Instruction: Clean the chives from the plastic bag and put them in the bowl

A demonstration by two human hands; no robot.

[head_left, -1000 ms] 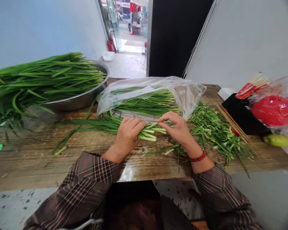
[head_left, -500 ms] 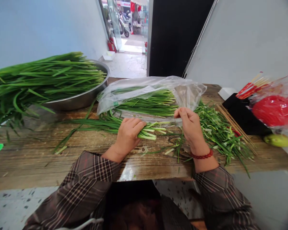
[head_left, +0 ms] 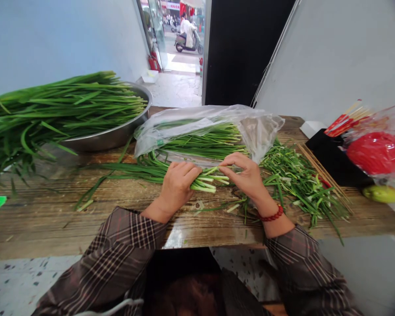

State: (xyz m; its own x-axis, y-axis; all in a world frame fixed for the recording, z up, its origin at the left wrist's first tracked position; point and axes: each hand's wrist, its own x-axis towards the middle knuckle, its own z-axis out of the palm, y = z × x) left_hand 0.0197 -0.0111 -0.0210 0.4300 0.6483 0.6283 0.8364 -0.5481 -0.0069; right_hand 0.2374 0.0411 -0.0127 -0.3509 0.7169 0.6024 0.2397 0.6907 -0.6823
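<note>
My left hand (head_left: 178, 184) is wrapped round a small bunch of garlic chives (head_left: 208, 182), whose pale stem ends stick out to the right. The long green leaves trail leftward over the table. At those stem ends my right hand (head_left: 243, 173) pinches the tip of one stalk between thumb and forefinger. Behind both hands lies a clear plastic bag (head_left: 191, 116) with more chives (head_left: 204, 142) in it, stems pointing right. A loose heap of chive trimmings (head_left: 303, 184) spreads to the right of my right hand.
A steel basin (head_left: 118, 131) piled with chives (head_left: 62, 105) stands at the left. To the right are thin wooden sticks (head_left: 322, 175), a black box (head_left: 335, 162) with red-wrapped chopsticks, a red bundle in plastic (head_left: 375, 151) and a yellow-green fruit (head_left: 381, 193). The wooden table's (head_left: 118, 228) front edge is near my body.
My right hand has moved left and slightly down, from beside the bag's right end to the stem ends. My left hand keeps its grip. Outside the doorway, a scooter with a rider has appeared.
</note>
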